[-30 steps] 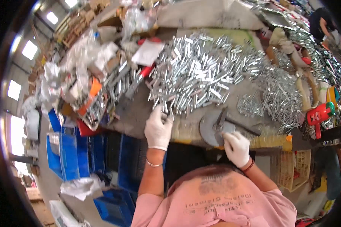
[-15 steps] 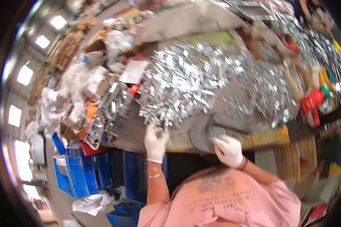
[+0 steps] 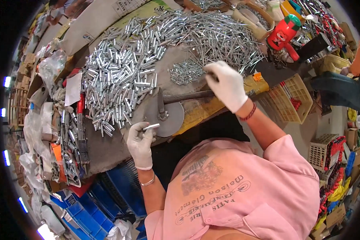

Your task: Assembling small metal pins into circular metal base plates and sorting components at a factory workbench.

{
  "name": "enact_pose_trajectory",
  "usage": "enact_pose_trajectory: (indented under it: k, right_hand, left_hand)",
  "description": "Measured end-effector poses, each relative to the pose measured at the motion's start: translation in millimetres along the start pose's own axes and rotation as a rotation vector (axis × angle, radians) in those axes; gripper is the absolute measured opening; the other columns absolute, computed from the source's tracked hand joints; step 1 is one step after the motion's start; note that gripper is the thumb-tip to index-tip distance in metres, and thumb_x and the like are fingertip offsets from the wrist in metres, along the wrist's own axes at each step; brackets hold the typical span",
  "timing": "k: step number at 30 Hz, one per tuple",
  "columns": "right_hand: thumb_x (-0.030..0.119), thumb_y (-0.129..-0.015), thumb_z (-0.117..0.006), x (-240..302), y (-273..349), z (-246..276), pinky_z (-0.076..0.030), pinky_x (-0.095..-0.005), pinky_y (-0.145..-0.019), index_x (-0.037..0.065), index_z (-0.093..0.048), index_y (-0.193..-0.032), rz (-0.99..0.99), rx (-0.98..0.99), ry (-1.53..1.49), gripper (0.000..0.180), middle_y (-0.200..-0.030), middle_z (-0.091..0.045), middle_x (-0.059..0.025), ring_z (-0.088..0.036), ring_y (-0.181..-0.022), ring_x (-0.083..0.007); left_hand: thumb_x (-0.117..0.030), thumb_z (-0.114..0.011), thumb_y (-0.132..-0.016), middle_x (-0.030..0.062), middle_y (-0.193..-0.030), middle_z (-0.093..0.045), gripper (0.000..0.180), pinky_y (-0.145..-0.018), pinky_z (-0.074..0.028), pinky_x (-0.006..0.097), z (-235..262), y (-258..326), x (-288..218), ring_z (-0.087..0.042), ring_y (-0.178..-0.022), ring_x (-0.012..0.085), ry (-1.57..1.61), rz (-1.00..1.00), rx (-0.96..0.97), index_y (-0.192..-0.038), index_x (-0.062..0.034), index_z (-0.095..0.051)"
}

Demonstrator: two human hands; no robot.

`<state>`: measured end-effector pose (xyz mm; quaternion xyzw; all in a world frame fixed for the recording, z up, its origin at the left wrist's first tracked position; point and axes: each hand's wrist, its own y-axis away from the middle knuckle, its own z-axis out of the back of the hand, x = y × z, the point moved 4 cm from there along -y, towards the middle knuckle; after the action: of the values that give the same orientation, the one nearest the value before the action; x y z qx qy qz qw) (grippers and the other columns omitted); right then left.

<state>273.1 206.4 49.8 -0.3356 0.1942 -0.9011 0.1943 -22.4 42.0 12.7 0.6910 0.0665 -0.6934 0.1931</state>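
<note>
My left hand (image 3: 141, 146), in a white glove, pinches a short shiny metal tube (image 3: 152, 126) at the near left side of a round grey metal disc (image 3: 174, 120). An upright metal post and a dark bar (image 3: 188, 96) stand at the disc, the bar reaching right toward my other hand. My right hand (image 3: 227, 88), also gloved, hovers beside a small heap of short metal pins (image 3: 185, 72). Its thumb and forefinger are bent but look apart, with nothing visible between them. A large heap of metal tubes (image 3: 122, 64) lies beyond the disc on the left.
Long thin metal rods (image 3: 228, 42) are heaped at the far right, near a red bottle with a green lid (image 3: 283, 33). Tools (image 3: 70, 148) and plastic bags crowd the left. Blue bins (image 3: 86, 218) and a yellowish crate (image 3: 294, 100) stand below the table edge.
My right hand has left the disc and moved away to the small pin heap. My left hand now shows a tube in its fingers near the disc. The whole view has turned.
</note>
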Motion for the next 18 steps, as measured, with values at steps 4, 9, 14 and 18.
enact_pose_trajectory:
  k: [4,9,14,18]
  right_hand:
    - [0.009,-0.092,-0.073,-31,-19,-29,-0.061,-0.0446,-0.079,0.011,-0.069,-0.116,-0.119,0.184,0.25,0.025,-0.104,-0.075,-0.0124,-0.075,-0.092,-0.0353]
    - [0.01,-0.096,-0.068,-34,-26,-37,-0.058,-0.0516,-0.087,0.01,-0.066,-0.116,-0.063,0.108,0.179,0.02,-0.109,-0.073,-0.0182,-0.071,-0.104,-0.042]
    - [-0.002,-0.092,-0.069,-2,-12,11,-0.059,-0.0444,-0.085,0.007,-0.074,-0.11,0.068,0.106,-0.077,0.021,-0.109,-0.073,-0.0166,-0.073,-0.1,-0.0393]
    - [0.001,-0.091,-0.066,57,6,17,-0.059,-0.0439,-0.075,0.01,-0.078,-0.108,0.293,0.44,-0.142,0.022,-0.095,-0.067,-0.0125,-0.072,-0.087,-0.036]
  left_hand:
    - [-0.007,-0.076,-0.102,0.0016,-0.099,-0.072,0.02,-0.069,-0.054,0.021,3,-4,2,-0.068,-0.083,0.0065,0.019,-0.01,-0.001,-0.12,-0.0025,-0.069]
    - [-0.003,-0.077,-0.1,0.0014,-0.099,-0.07,0.017,-0.068,-0.052,0.021,11,1,-2,-0.066,-0.081,0.0067,-0.028,-0.029,-0.013,-0.116,-0.0032,-0.07]
    - [-0.003,-0.076,-0.099,0.001,-0.102,-0.071,0.014,-0.072,-0.052,0.025,8,-7,21,-0.062,-0.085,0.0075,-0.193,-0.18,0.011,-0.113,-0.0018,-0.075]
    - [-0.006,-0.08,-0.093,0.0069,-0.102,-0.073,0.019,-0.074,-0.054,0.03,-10,4,-9,-0.067,-0.084,0.0152,-0.416,-0.397,-0.037,-0.112,-0.0049,-0.08]
